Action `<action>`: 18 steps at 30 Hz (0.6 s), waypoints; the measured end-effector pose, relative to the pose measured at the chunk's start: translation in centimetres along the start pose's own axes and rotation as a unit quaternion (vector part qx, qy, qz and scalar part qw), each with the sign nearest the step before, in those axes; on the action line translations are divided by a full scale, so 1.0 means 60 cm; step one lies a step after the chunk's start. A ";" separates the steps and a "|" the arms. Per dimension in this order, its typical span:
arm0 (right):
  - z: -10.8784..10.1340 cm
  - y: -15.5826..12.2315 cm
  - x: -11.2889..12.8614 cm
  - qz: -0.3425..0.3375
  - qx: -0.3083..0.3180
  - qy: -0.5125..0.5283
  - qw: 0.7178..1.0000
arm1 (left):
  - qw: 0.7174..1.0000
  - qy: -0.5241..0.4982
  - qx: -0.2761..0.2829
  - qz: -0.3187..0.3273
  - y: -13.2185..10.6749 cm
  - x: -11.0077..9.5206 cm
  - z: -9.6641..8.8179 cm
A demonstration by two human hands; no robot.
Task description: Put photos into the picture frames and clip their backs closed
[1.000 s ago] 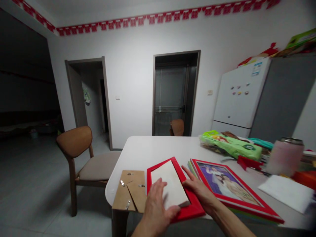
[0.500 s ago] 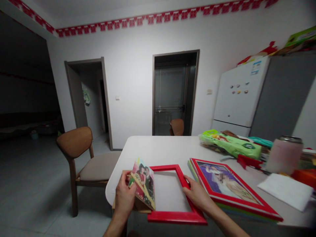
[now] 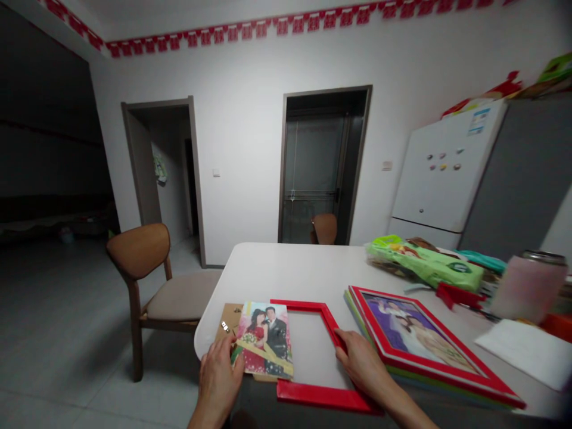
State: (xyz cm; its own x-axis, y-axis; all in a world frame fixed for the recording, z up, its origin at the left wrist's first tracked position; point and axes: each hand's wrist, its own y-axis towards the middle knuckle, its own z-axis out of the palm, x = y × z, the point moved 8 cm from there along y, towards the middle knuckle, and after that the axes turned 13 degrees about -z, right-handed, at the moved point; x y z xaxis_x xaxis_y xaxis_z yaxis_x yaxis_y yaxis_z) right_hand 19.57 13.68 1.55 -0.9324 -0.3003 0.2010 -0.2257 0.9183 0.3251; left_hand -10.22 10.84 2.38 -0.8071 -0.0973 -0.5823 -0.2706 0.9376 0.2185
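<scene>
Notably, left hand (image 3: pixel 218 381) pinched the near corner of the photo print (image 3: pixel 266 339) lying on the backing board (image 3: pixel 229 316) at the near edge of the table (image 3: pixel 286 268), while right hand (image 3: pixel 361 366) clasped the right rail of the red frame (image 3: pixel 326 396); judged either could slide off if nudged.

A home's dining area: a white table (image 3: pixel 286 268) with wooden chairs (image 3: pixel 152 280) stands beside a white fridge (image 3: pixel 442 179) (magnets stuck on its door), and two plain doorways (image 3: pixel 324 161) open into darker rooms. A red paper banner (image 3: pixel 268 27) runs along the wall top, and framed family photos (image 3: pixel 415 333) lie on the table.
</scene>
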 end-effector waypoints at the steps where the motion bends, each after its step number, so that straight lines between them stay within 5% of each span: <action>1: -0.002 -0.001 0.000 0.000 0.001 0.001 1.000 | 1.000 0.003 -0.002 0.004 -0.001 0.000 0.000; 5: -0.019 0.003 0.031 -0.013 -0.050 0.024 0.998 | 1.000 0.004 0.003 0.013 -0.006 -0.006 -0.001; 9: -0.002 0.024 0.099 0.004 -0.061 0.225 0.972 | 1.000 0.018 0.002 0.019 -0.012 -0.017 -0.008; 14: 0.062 0.037 0.139 0.162 0.017 0.506 0.847 | 0.999 0.005 -0.003 0.052 -0.014 -0.025 -0.013; 16: 0.074 0.041 0.150 0.171 0.048 0.576 0.798 | 0.998 -0.007 -0.007 0.067 -0.016 -0.028 -0.011; 18: 0.077 0.045 0.159 0.160 0.071 0.601 0.780 | 0.996 -0.022 -0.007 0.091 -0.024 -0.037 -0.004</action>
State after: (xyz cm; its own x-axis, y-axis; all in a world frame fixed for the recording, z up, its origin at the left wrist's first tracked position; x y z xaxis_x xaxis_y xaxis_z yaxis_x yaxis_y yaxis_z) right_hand 8.75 14.46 0.08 -0.0286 0.0041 0.9996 -0.1447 0.9894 -0.0082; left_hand -8.18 9.63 3.51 -0.8199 0.0891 -0.5656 -0.1289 0.9337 0.3340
